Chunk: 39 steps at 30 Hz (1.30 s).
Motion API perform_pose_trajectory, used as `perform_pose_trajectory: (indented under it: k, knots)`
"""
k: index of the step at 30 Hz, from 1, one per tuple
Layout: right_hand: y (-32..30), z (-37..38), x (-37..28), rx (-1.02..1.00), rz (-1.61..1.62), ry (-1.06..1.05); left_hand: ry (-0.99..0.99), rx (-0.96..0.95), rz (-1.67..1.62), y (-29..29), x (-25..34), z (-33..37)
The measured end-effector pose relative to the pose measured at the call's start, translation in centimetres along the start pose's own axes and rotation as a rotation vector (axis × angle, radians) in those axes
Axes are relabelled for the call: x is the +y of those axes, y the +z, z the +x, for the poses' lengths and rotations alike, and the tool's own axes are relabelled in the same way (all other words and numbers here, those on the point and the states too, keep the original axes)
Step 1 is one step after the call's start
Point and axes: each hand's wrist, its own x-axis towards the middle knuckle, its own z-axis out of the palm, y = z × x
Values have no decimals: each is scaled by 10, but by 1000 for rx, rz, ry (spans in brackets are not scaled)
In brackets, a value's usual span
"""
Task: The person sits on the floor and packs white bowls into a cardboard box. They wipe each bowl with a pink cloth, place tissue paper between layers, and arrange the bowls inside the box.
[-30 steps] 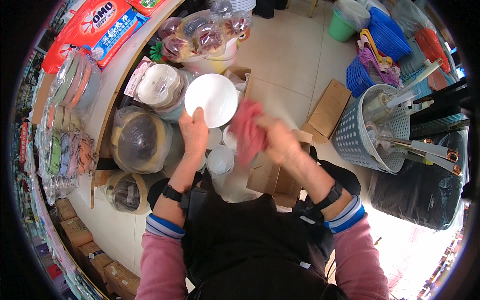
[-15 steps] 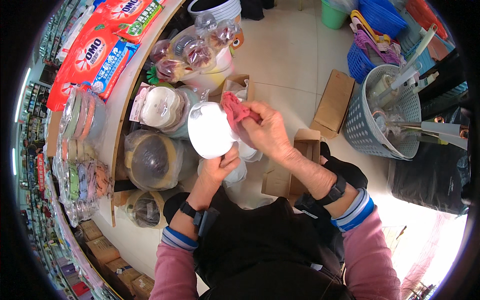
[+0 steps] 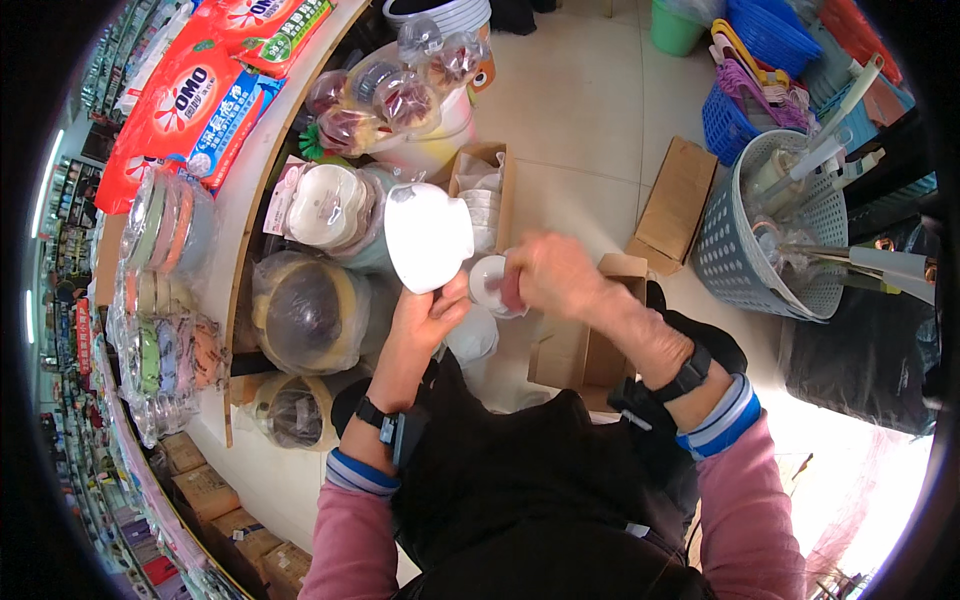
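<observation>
My left hand (image 3: 428,318) grips a white bowl (image 3: 422,238) by its lower edge. The bowl is tipped on its side, its smooth outside and foot ring showing. To the right of it, my right hand (image 3: 565,275) is closed on a red cloth (image 3: 512,286), apart from the bowl; motion blurs this hand, and most of the cloth is hidden. Just behind the cloth a white round piece (image 3: 489,281) is partly visible. Several white bowls (image 3: 481,212) stand stacked in a cardboard box (image 3: 508,175) beyond.
An open cardboard box (image 3: 562,348) lies below my right forearm, a closed one (image 3: 672,205) farther right. A grey perforated basket (image 3: 738,240) holds long-handled items. Plastic-wrapped goods (image 3: 312,312) fill the left side, beside a shelf (image 3: 250,200) with red detergent bags (image 3: 165,110).
The red cloth has come off the bowl as my right hand moved right and down. The bowl has turned slightly in my left hand, showing its foot.
</observation>
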Motion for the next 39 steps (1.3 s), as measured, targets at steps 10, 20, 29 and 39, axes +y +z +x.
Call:
perform_pose_trajectory:
  k: [10, 20, 29, 39]
  knots:
    - [-12, 6, -10, 103, 843, 309, 605, 492, 800, 21, -22, 7]
    - [-29, 18, 36, 169, 770, 503, 1132, 71, 1637, 39, -3, -11]
    - [-22, 16, 45, -219, 466, 549, 1099, -340, 2213, 35, -15, -22]
    - [-27, 13, 18, 530, 1076, 238, 405, -23, 1017, 24, -24, -30]
